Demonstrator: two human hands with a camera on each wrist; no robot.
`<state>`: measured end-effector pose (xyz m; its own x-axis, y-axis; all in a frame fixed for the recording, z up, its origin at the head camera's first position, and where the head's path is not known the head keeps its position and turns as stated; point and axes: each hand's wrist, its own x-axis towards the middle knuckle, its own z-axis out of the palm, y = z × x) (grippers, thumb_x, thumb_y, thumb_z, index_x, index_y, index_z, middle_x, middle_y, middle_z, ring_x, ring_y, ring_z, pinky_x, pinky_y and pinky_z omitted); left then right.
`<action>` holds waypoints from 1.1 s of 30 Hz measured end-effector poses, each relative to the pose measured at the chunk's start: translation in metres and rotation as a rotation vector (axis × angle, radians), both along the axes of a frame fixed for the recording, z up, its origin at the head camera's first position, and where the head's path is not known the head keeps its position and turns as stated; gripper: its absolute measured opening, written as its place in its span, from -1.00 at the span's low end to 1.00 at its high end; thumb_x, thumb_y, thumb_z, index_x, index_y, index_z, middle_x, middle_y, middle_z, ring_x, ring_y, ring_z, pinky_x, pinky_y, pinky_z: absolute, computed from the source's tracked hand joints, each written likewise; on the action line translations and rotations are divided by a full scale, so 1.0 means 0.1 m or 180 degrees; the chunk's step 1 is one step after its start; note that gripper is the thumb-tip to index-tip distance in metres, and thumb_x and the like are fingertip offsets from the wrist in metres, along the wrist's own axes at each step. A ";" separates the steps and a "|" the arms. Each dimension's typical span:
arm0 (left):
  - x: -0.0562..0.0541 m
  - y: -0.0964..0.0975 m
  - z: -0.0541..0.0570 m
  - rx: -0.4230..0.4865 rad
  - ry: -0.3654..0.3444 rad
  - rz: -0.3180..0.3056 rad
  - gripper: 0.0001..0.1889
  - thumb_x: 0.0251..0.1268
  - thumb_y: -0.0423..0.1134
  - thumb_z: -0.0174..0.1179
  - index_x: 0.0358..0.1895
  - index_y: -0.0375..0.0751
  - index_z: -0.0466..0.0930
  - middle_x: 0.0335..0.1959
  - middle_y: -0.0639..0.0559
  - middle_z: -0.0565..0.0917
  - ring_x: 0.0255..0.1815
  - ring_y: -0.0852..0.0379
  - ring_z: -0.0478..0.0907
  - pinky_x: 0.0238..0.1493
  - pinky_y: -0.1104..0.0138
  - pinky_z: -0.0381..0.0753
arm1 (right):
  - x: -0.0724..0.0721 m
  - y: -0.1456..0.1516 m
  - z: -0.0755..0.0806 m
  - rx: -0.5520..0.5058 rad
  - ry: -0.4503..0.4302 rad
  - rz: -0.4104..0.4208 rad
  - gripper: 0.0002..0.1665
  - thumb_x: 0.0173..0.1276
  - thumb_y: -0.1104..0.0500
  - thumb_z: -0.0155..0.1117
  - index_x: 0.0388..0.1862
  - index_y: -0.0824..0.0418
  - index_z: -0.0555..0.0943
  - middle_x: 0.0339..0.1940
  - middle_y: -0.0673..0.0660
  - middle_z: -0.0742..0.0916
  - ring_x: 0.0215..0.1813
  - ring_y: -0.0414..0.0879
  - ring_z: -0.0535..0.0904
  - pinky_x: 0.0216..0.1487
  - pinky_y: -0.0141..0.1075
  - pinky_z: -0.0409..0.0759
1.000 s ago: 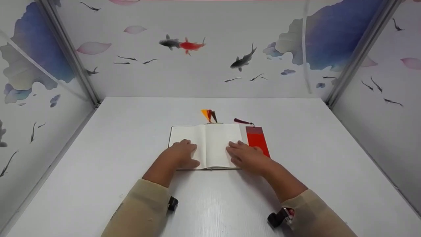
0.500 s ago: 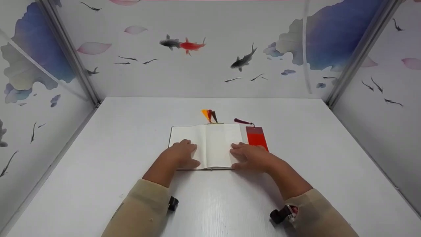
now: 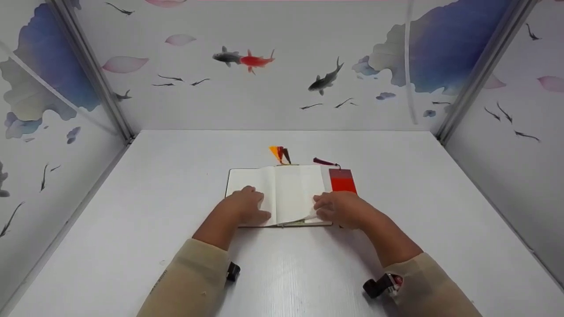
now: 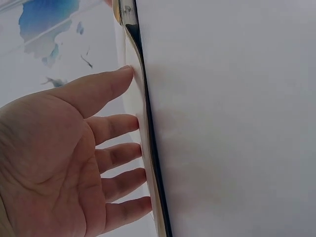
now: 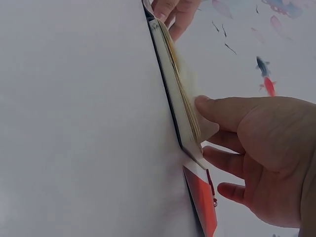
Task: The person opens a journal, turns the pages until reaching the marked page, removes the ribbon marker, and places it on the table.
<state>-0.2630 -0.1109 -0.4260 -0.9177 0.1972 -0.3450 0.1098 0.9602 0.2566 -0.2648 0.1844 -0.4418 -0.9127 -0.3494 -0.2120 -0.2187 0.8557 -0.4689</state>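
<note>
An open notebook (image 3: 288,189) with blank cream pages lies on the white table. My left hand (image 3: 244,206) rests on its left page, fingertips pressing the paper; in the left wrist view the left fingers (image 4: 116,128) are spread and fairly straight. At the lower right corner my right hand (image 3: 346,209) pinches a page (image 5: 210,129) between thumb and fingers. The near edge of that page stands raised, with the leaves below showing. Beside the notebook lies a red bookmark (image 3: 343,182), its lower part hidden behind my right hand.
Orange, red and dark tassels (image 3: 280,154) stick out beyond the notebook's far edge. A dark red tassel (image 3: 325,161) hangs from the red bookmark. White walls (image 3: 282,101) printed with fish and petals enclose the table (image 3: 176,176) at the back and sides.
My right hand has slid from flat on the right page to its outer lower corner, fingers curling, and has lifted the page's near edge. The left hand has stayed in place.
</note>
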 end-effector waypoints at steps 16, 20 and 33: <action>0.01 0.23 0.02 -0.0125 0.0071 0.0216 0.12 0.21 0.67 0.12 0.49 -0.26 0.51 0.52 -0.27 0.48 0.33 -0.20 0.55 0.42 -0.09 0.60 | 0.02 -0.10 0.04 -0.0189 0.0461 -0.0358 -0.75 0.53 -0.07 0.42 0.13 -0.16 0.78 0.17 -0.07 0.81 0.20 -0.04 0.68 0.26 -0.03 0.76; 0.01 0.25 0.02 -0.0126 0.0045 0.0238 0.19 0.06 0.75 0.15 0.46 -0.24 0.55 0.46 -0.25 0.53 0.26 -0.18 0.56 0.35 -0.10 0.64 | 0.03 -0.13 0.05 -0.0386 0.0817 -0.0348 -0.73 0.54 -0.07 0.42 0.14 -0.11 0.78 0.19 -0.05 0.81 0.32 0.00 0.70 0.40 0.05 0.68; 0.07 0.33 0.01 -0.0166 0.0043 0.0403 0.25 -0.12 0.74 0.32 0.43 -0.29 0.56 0.52 -0.32 0.45 0.47 -0.34 0.47 0.43 -0.19 0.58 | 0.07 -0.20 0.04 -0.0641 0.1208 -0.0236 -0.67 0.54 -0.03 0.42 0.22 -0.04 0.76 0.17 -0.08 0.82 0.34 -0.03 0.71 0.35 -0.02 0.73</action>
<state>-0.2557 -0.0783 -0.4246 -0.9387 0.0615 -0.3392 -0.0100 0.9786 0.2053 -0.2582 0.1639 -0.4373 -0.9370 -0.2801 0.2089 -0.3492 0.7753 -0.5264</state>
